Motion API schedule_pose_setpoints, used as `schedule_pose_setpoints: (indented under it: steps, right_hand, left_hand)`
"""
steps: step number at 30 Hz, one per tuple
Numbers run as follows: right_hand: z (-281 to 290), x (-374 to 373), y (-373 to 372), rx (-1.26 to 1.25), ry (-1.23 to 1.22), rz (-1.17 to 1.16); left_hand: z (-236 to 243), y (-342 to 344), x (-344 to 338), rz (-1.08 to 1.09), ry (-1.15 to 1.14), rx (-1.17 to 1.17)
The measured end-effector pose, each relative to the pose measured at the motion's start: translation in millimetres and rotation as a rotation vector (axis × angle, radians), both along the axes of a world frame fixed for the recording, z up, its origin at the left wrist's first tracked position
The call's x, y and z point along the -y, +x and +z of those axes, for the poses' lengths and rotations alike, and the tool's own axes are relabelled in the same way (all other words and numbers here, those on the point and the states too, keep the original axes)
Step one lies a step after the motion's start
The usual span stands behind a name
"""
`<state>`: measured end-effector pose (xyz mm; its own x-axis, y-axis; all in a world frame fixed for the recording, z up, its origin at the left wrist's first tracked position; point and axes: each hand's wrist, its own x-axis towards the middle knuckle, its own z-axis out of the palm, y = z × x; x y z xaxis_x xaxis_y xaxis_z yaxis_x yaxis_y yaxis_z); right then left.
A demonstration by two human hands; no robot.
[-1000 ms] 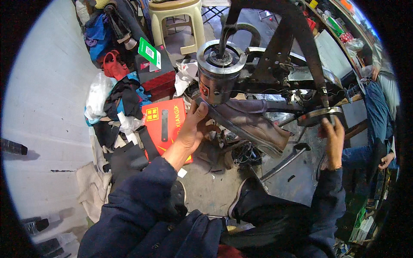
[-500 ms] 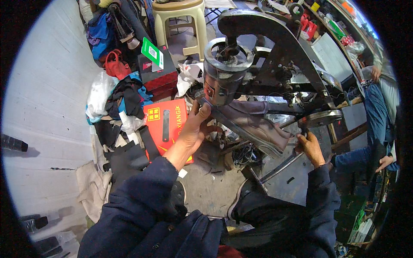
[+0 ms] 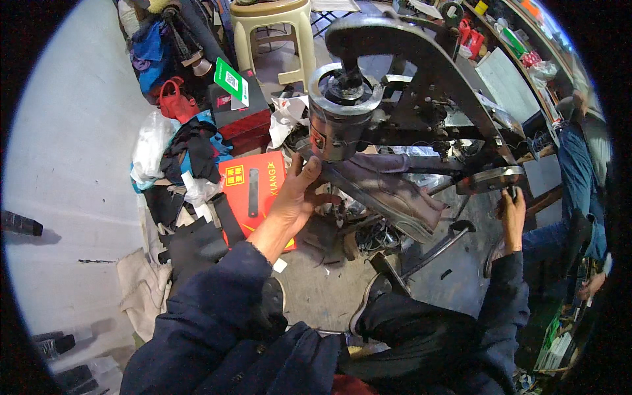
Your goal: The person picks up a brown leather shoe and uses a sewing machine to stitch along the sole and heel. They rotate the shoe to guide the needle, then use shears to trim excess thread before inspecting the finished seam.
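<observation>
A brown leather shoe (image 3: pixel 395 194) lies tilted under the dark cylindrical head (image 3: pixel 339 131) of a hand-cranked shoe-stitching machine (image 3: pixel 421 72), its sole edge turned toward me. My left hand (image 3: pixel 299 194) grips the shoe's upper-left end, thumb on top, just beside the head. Some of its fingers are hidden behind the shoe. At the right, my right hand (image 3: pixel 512 217) closes around a small dark crank knob (image 3: pixel 513 191) on the rim of the machine's metal wheel (image 3: pixel 490 179). The stitching point is hidden below the head.
Left of the machine lie a red box (image 3: pixel 253 191) with a dark flat strip on it, black scraps (image 3: pixel 194 250) and bags. A metal pedal bar (image 3: pixel 438 250) is near my knees. Behind stands a beige stool (image 3: pixel 273 39). At the right stands another person in jeans (image 3: pixel 576 178).
My right hand has swung to the right and slightly up with the crank knob as the wheel turned. My left hand and the shoe stay nearly in place.
</observation>
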<state>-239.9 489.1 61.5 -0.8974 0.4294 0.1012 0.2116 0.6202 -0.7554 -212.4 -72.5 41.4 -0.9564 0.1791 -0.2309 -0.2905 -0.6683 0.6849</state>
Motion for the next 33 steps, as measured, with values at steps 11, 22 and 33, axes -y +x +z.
schedule_pose_setpoints:
  steps: [11,22,33]
  right_hand:
    - [-3,141,29,0.394,-0.299,0.288]
    - [60,69,13,-0.207,0.021,0.139]
    - [-42,-17,-7,-0.080,0.331,0.133]
  left_hand:
    - [-10,-4,1,-0.020,0.044,-0.098]
    - [1,0,0,-0.026,-0.047,-0.018]
    - [-5,-1,-3,0.030,-0.052,-0.048]
